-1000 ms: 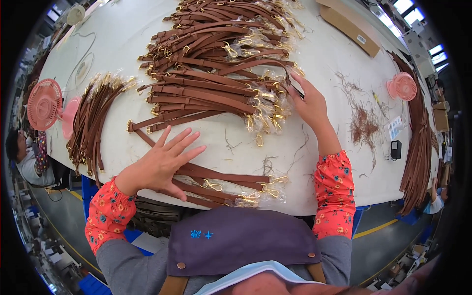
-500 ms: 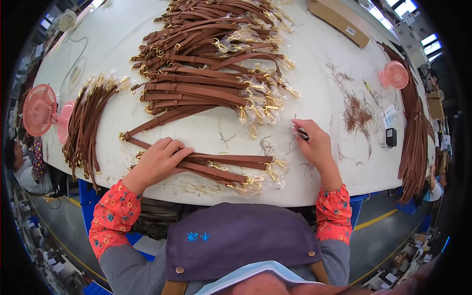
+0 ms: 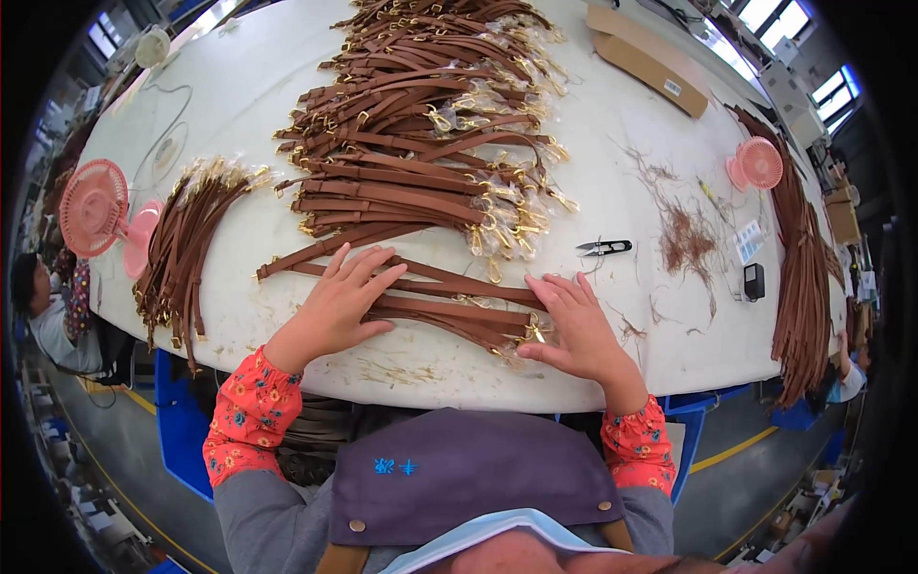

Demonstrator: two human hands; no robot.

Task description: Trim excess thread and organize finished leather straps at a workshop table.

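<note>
Several brown straps [image 3: 449, 329] with gold clasps lie in a small group at the near side of the table. My left hand [image 3: 335, 304] rests over their left part, its fingers spread. At their right ends is my right hand [image 3: 578, 330], palm down with fingers stretched out and thumb apart, touching the straps beside a gold clasp [image 3: 534, 331]. Black-handled thread snips [image 3: 604, 248] lie on the table just beyond my right hand. Farther off, a big heap of like straps [image 3: 402, 182] covers the middle, its clasps partly wrapped in clear plastic.
A bundle of straps [image 3: 186, 253] lies at the left beside a pink fan [image 3: 94, 209]. Loose thread ends [image 3: 687, 239], a second pink fan [image 3: 760, 163], a black adapter [image 3: 754, 281], long brown strips [image 3: 803, 277] and a cardboard piece [image 3: 650, 62] are on the right.
My right hand has let go of the thread snips, which now lie on the table, and has moved down-left onto the strap ends. My left hand's fingers have spread.
</note>
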